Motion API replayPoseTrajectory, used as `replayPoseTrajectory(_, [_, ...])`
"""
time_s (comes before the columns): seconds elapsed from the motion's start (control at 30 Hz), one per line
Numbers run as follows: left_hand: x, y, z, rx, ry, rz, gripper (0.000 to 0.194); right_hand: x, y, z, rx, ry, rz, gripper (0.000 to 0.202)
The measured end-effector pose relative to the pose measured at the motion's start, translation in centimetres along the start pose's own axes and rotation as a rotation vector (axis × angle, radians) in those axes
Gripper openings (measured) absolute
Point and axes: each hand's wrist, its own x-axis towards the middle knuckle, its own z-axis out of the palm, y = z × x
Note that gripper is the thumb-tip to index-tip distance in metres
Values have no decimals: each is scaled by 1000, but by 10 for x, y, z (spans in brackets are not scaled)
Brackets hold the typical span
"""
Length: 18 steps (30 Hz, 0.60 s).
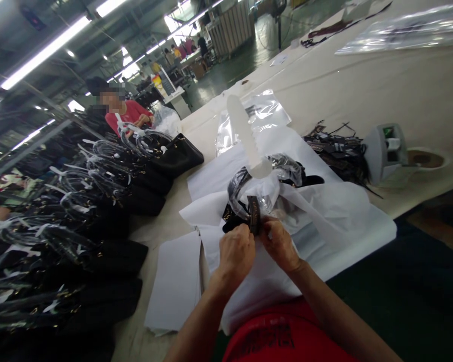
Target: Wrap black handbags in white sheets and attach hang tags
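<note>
My left hand (237, 254) and my right hand (281, 246) are close together in front of me, fingers closed. Both pinch a dark strip with gold lettering (253, 213), which stands up in a loop between them. Just beyond it are bag handles (239, 183) sleeved in clear plastic. White paper (340, 221) lies around and under the bag, whose body is mostly hidden. A long white foam strip (239, 123) with a notched edge sticks up from the handles. My fingertips are partly hidden.
Rows of black handbags (109, 256) with wrapped handles line the left. A paper stack (175, 284) lies near my left arm. To the right are a pile of dark tags (335, 151) and a tape dispenser (385, 153). Across the table stands a co-worker in red (130, 113).
</note>
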Motion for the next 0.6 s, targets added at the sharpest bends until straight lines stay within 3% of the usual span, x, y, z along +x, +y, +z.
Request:
replayPoseTrajectory(0.17, [-16, -16, -3, -92, -142, -11, 20, 13, -4, -14, 94, -73, 39, 8])
replayPoseTrajectory(0.33, [-67, -46, 32, -329, -310, -51, 22, 18, -9, -21, 294, -168, 238, 13])
replayPoseTrajectory(0.4, [-86, -55, 50, -383, -406, -112, 22, 20, -12, -26, 238, -178, 217, 13])
replayPoseTrajectory(0.47, [-96, -58, 64, -443, -486, -174, 21, 21, -13, -36, 77, -100, 132, 12])
replayPoseTrajectory(0.53, [-99, -54, 67, -634, -558, -160, 19, 19, -11, -49, -102, 12, 69, 17])
replayPoseTrajectory(0.6, [-100, -47, 60, -964, -655, -51, 16, 11, -7, -63, -163, 7, 103, 23])
